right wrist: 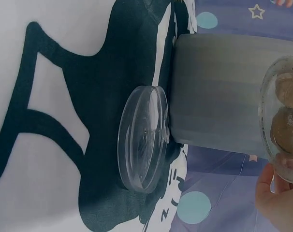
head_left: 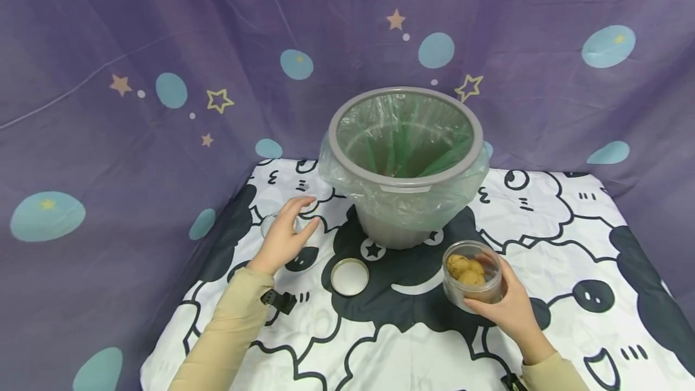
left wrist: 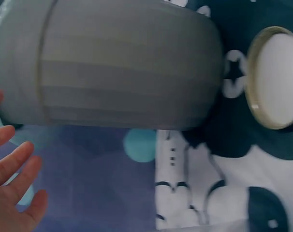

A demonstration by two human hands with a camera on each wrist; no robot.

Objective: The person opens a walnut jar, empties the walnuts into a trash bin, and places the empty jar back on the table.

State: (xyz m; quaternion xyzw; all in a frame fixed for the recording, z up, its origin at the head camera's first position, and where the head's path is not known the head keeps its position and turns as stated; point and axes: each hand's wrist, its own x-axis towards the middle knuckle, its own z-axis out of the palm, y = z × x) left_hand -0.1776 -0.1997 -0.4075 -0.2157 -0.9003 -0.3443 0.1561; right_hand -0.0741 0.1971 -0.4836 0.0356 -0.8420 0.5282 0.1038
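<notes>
My right hand (head_left: 507, 300) grips a clear round container (head_left: 452, 282) from its right side, thumb in front. Inside it lie golden-brown round lumps (head_left: 466, 270). Below the held container, the right wrist view shows a shallow clear round dish (right wrist: 144, 140) on the cloth. My left hand (head_left: 285, 237) hovers left of the bin with fingers spread and holds nothing. Partly behind it is a clear round item (head_left: 268, 224) on the cloth. Between the hands, a round lid (head_left: 350, 277) with a gold rim lies white side up.
A grey bin (head_left: 388, 228) stands at the back middle, its green see-through liner (head_left: 434, 210) folded over the rim. Beneath everything is a black-and-white cartoon cloth (head_left: 412, 355). A purple curtain (head_left: 347, 5) with stars and ovals hangs behind and at the sides.
</notes>
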